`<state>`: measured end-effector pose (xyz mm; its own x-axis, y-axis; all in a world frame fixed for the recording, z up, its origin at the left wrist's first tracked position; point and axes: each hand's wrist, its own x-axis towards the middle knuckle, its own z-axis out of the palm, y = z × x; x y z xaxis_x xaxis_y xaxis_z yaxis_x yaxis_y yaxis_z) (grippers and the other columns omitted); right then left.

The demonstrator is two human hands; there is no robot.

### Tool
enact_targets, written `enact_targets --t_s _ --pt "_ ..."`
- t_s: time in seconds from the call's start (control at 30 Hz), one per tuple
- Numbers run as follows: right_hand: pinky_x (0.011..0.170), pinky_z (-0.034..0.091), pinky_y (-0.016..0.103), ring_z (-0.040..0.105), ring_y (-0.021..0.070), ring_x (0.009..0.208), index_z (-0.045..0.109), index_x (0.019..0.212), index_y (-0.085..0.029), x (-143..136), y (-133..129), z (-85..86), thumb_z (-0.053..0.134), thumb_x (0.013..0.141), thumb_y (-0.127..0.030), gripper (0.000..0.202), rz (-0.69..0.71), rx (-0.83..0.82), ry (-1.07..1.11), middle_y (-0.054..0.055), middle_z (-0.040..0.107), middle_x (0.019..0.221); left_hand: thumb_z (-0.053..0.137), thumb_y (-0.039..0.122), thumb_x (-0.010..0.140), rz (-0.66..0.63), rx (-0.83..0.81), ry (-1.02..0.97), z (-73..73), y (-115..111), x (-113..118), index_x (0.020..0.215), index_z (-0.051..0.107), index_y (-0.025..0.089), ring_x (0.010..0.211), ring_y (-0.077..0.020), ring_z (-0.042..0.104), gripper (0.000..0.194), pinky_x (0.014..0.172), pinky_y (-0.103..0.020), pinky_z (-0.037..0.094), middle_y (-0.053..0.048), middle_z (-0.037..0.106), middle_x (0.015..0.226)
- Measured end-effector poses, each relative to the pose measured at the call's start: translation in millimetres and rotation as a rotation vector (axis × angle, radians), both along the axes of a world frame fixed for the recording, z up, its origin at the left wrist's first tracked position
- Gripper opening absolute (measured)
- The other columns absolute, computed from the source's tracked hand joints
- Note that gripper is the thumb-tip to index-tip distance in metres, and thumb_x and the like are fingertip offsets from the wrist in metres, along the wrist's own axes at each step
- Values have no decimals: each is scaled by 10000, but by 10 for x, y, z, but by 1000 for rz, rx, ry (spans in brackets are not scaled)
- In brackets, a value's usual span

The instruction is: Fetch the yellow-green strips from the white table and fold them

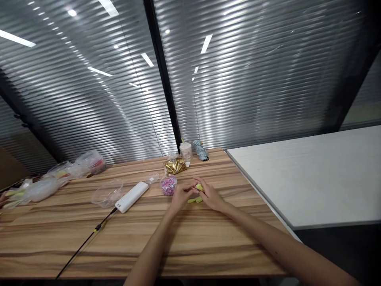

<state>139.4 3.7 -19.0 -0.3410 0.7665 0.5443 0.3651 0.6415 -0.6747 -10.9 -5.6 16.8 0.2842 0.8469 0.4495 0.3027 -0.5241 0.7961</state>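
My left hand (181,195) and my right hand (210,196) meet over the wooden table. In my right hand's fingers is a small yellow-green piece (199,186), too small to name its kind. The fingertips of my left hand are pinched close beside it, at a thin pinkish bit (195,190) that I cannot make out clearly. Below the hands, a flat yellow-green strip (195,200) lies on the wood. Just left of my left hand stands a clear round tub (168,185) full of pink and purple bits.
A gold foil packet (175,165), a white cup (186,151) and a crumpled blue-grey packet (201,150) stand behind. Left are a white power strip (131,196) with a black cable (86,240), a clear bowl (107,194) and plastic bags (44,188). A white table (315,178) adjoins at right.
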Motion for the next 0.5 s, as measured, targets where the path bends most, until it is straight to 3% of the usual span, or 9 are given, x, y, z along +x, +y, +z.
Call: enact_targets --t_s 0.3,0.5 --pt "695 414 277 575 189 809 253 1322 -192 22 -9 -25 380 812 -210 526 -32 -20 -202 65 623 920 626 319 690 34 121 79 -41 12 -3 853 690 149 680 -170 585 244 638 -269 455 -76 676 780" --pt "616 398 264 579 197 707 132 1366 -145 29 -10 -33 349 830 -240 586 -83 17 -368 91 635 885 580 301 727 38 149 168 -45 -1 -4 834 688 153 663 -164 563 212 637 -267 441 -74 664 744"
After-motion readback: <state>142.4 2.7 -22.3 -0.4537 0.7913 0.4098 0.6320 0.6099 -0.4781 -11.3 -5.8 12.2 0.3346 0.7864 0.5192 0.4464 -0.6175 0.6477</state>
